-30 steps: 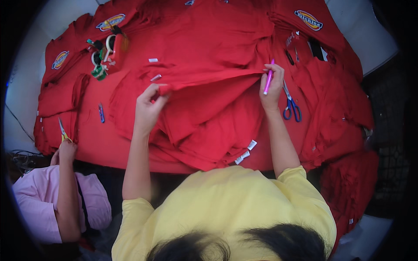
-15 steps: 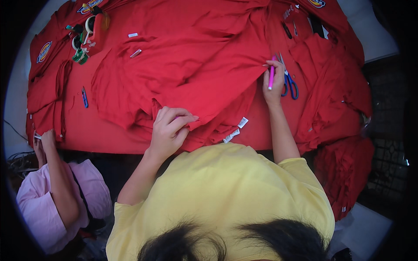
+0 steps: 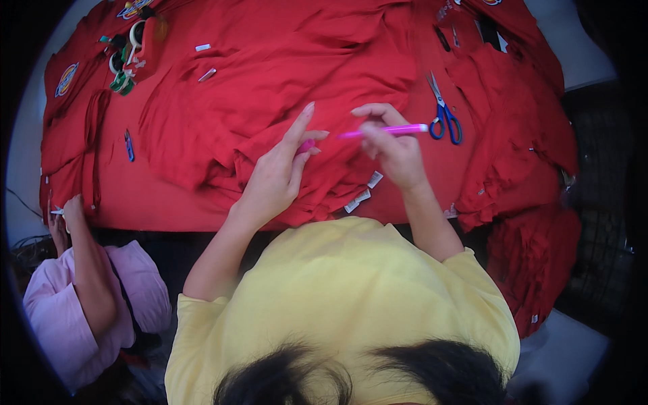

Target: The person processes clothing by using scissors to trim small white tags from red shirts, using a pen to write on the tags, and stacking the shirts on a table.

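Note:
A pink marker (image 3: 405, 129) with a white end lies across my right hand (image 3: 399, 156), held between thumb and fingers with its tip toward the left. In my left hand (image 3: 273, 172) a small pink cap (image 3: 306, 146) is held near the thumb, while the index finger points up. Both hands are above a rumpled red garment (image 3: 270, 108), apart from each other. White labels (image 3: 363, 196) show at the garment's near edge. Blue-handled scissors (image 3: 442, 121) lie right of my right hand, blades pointing away from me.
Blue thread snips (image 3: 129, 145) lie at left, below a red tape dispenser (image 3: 150, 47) and green tape holder (image 3: 123, 82). More red garments (image 3: 516, 135) are heaped at right. At left, a co-worker in a lilac shirt (image 3: 81, 304) handles red cloth with a small white item.
Both hands have let go of the red cloth and risen from it. My right hand has moved left toward my left hand, turning the marker from upright to nearly level. The cloth has settled flatter.

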A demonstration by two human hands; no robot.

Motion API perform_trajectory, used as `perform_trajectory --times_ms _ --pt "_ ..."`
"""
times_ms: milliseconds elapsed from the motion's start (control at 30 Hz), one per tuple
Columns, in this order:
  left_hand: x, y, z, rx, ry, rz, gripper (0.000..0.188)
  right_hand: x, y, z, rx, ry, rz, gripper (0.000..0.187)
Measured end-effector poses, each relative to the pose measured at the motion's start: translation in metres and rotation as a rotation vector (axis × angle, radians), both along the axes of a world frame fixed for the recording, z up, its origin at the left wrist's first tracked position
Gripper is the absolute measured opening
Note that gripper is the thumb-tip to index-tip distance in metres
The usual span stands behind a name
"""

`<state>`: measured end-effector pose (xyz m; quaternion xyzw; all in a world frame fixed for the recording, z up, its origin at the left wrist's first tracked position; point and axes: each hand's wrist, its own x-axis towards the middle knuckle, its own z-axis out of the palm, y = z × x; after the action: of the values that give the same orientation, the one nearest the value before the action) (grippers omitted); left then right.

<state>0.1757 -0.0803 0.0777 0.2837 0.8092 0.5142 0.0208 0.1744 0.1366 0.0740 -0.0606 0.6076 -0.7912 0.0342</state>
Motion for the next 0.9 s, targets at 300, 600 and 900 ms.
perform_trajectory --times_ms 300,600,900 --pt "-0.006 0.017 -0.004 -0.062 0.049 -0.023 0.070 -0.002 -0.011 0.001 0.126 0.032 -0.035 0.010" --pt "-0.005 0.019 -0.003 -0.083 0.018 -0.029 0.074 0.000 -0.018 0.005 0.134 -0.027 0.077 0.014" --pt "-0.015 0.039 -0.006 0.022 -0.088 0.100 0.061 -0.034 -0.005 -0.015 0.130 0.097 -0.061 0.022"
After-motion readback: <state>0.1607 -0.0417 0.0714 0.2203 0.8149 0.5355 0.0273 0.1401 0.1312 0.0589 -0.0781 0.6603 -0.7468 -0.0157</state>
